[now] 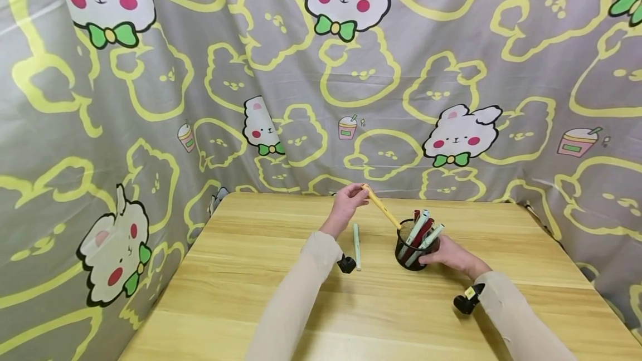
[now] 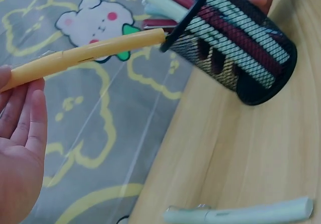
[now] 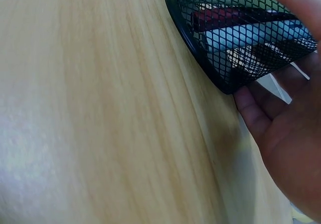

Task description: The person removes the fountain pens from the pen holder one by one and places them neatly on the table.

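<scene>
My left hand (image 1: 349,203) pinches a yellow pen (image 2: 85,56) by one end, and the pen slants down toward the pen holder. Its lower end is right at the rim of the black mesh pen holder (image 1: 410,258). Inside the holder stand several pens, pale green and dark red, seen through the mesh in both wrist views. My right hand (image 1: 453,255) grips the holder from its right side, fingers and thumb around the mesh (image 3: 251,38). A pale green pen (image 1: 356,247) lies on the table between the left forearm and the holder.
The wooden table (image 1: 220,272) reaches back to a grey curtain (image 1: 301,82) with cartoon animal prints, which also hangs along the left and right sides. A small black camera is strapped to each wrist.
</scene>
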Demonstrator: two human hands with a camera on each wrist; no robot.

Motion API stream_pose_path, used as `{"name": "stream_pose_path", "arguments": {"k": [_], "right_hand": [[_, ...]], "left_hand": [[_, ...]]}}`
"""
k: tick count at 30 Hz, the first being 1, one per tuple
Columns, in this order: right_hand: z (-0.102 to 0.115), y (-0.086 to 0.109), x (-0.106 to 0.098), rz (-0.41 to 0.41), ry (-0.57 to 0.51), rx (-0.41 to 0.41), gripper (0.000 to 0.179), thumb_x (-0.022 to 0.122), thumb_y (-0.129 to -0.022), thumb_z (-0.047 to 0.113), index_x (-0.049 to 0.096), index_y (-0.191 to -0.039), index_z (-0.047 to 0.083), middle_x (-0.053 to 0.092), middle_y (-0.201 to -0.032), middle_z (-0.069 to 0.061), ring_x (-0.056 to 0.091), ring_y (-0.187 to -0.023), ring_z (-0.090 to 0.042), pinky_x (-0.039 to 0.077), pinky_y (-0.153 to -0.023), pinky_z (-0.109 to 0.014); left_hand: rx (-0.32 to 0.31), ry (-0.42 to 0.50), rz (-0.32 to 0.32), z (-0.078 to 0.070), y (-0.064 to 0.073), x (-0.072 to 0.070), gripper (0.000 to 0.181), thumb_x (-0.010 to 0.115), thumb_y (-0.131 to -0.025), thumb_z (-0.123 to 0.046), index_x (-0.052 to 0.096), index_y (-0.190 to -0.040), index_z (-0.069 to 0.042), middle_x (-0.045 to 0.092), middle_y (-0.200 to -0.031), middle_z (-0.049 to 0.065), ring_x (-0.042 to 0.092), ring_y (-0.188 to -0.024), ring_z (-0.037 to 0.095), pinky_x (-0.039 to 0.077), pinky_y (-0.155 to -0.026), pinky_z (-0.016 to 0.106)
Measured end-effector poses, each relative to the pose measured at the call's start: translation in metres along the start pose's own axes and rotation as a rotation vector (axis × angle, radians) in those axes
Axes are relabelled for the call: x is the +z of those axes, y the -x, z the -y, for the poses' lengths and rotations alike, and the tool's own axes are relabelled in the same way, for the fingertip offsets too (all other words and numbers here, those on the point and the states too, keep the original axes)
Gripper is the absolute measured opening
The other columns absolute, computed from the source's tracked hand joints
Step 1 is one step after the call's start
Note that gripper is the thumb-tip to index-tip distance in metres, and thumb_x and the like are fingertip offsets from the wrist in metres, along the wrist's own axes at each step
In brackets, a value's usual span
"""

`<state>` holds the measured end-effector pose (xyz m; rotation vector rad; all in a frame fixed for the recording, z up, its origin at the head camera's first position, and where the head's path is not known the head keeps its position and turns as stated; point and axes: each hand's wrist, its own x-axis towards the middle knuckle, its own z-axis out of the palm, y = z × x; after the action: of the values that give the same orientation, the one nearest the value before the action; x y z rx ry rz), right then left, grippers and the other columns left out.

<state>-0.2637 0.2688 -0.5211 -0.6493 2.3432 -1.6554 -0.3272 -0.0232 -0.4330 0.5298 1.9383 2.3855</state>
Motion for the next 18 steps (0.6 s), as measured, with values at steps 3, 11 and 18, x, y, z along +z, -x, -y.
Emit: {"name": "stream_pose_path", "arguments": {"k": [3, 11, 18], "right_hand": [[-0.002, 0.000, -0.001, 0.011, -0.002, -0.012, 0.066, 0.078, -0.075, 0.004, 0.043, -0.129, -0.012, 0.059, -0.117, -0.025, 0.058, -0.101, -0.009, 0.043, -0.089, -0.017], [-0.003, 0.001, 0.001, 0.008, 0.010, -0.019, 0.071, 0.079, -0.074, 0.005, 0.041, -0.131, -0.013, 0.058, -0.118, -0.026, 0.058, -0.102, -0.009, 0.041, -0.090, -0.017], [-0.003, 0.000, -0.001, -0.001, -0.007, -0.029, 0.072, 0.078, -0.074, 0.003, 0.040, -0.133, -0.012, 0.057, -0.119, -0.026, 0.057, -0.103, -0.009, 0.040, -0.091, -0.017]], "left_hand": [[0.001, 0.010, -0.010, -0.004, 0.002, -0.011, 0.030, 0.059, -0.093, -0.002, 0.055, -0.117, 0.015, 0.065, -0.103, 0.020, 0.063, -0.083, 0.011, 0.054, -0.083, 0.038], [-0.048, -0.058, -0.074, -0.007, 0.017, -0.043, 0.027, 0.060, -0.093, -0.005, 0.058, -0.112, 0.013, 0.060, -0.110, 0.031, 0.063, -0.082, 0.012, 0.053, -0.085, 0.038], [-0.082, -0.077, -0.158, 0.004, 0.019, -0.067, 0.026, 0.060, -0.091, -0.003, 0.057, -0.109, 0.015, 0.065, -0.097, 0.019, 0.063, -0.078, 0.012, 0.055, -0.081, 0.036]]}}
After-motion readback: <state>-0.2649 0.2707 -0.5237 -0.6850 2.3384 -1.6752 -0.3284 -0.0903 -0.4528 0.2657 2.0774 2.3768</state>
